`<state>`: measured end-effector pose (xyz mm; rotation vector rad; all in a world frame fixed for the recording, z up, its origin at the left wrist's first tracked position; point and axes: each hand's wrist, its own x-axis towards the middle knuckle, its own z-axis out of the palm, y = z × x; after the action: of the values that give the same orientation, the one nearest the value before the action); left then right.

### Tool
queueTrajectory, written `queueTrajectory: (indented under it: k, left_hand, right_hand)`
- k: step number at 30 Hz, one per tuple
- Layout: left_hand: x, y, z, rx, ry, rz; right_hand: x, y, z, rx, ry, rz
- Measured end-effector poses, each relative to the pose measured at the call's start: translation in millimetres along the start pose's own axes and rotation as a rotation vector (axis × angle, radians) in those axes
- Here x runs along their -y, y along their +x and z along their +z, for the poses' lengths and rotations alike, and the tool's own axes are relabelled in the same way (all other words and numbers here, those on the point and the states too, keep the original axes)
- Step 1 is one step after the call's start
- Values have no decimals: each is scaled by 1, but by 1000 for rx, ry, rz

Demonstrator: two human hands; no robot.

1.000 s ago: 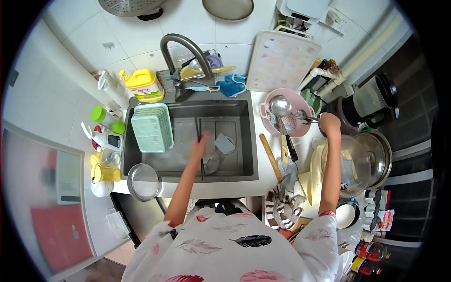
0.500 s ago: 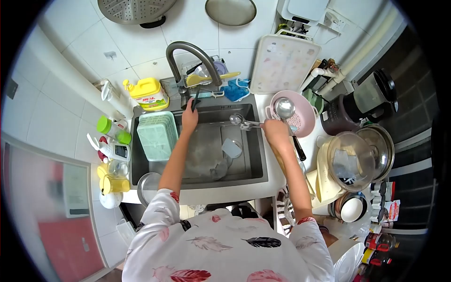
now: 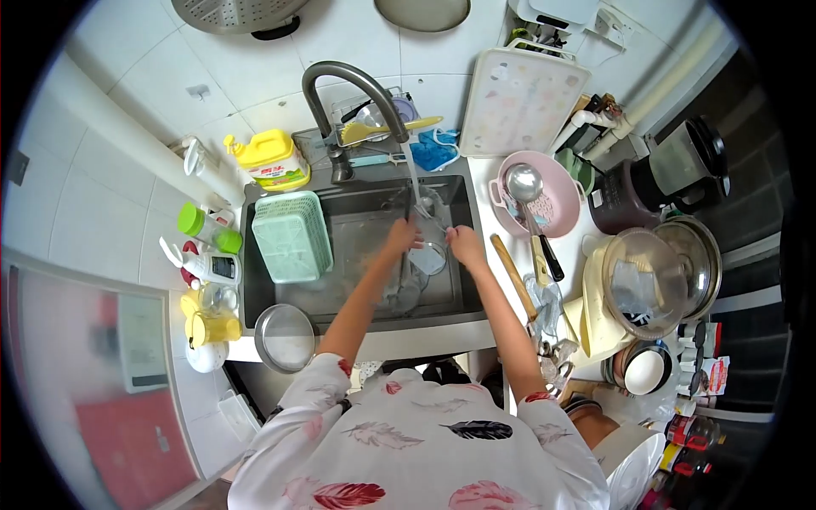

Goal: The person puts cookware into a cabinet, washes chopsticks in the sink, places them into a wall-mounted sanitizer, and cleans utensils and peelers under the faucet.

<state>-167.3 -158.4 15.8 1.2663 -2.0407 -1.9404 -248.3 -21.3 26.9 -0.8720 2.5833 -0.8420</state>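
Water runs from the grey faucet [image 3: 361, 72] into the dark sink [image 3: 353, 321]. My right hand [image 3: 466, 247] is closed on the handle end of a metal scoop [image 3: 427, 202], whose round end is under the stream. Just left of it, my left hand [image 3: 403, 235] is curled near the water and blurred. A thin dark thing shows by its fingers, but I cannot make out what it is. Below both hands, a clear, round-rimmed piece [image 3: 428, 258] lies on the sink floor. A pale green basket [image 3: 293, 235] sits in the sink's left side.
Right of the sink stand a pink colander [image 3: 554, 217] with a ladle [image 3: 524, 182] in it, a wooden-handled tool [image 3: 512, 274] and a clear bowl [image 3: 643, 280]. A round metal sieve [image 3: 285, 338] rests at the front left edge. Yellow detergent [image 3: 274, 160] stands behind the sink.
The faucet now runs. My left hand has moved from beside the faucet base to the sink's middle. My right hand has shifted left over the sink with the metal scoop.
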Motion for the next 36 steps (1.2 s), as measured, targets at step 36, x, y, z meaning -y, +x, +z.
queueTrajectory:
  k: [36]
  left_hand:
    - [19, 54, -41, 463, 160, 202]
  right_hand:
    - [149, 95, 81, 118, 280, -520]
